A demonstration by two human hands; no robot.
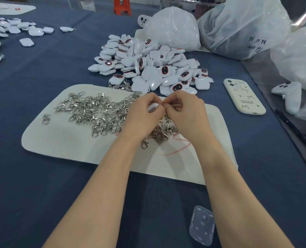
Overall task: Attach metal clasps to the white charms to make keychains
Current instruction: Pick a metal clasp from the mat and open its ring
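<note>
Left hand [143, 109]: curled round one white charm [153, 106].
Right hand [182, 108]: pinching at its edge; I can't tell what it holds.
Left to do: I judge most; charm heap [148, 65] beyond the hands, loose clasps [95, 111] beside the left one.

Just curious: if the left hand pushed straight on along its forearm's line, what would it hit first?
Likely the heap of glossy white plastic charms beyond the left hand, though depth is unclear.
</note>
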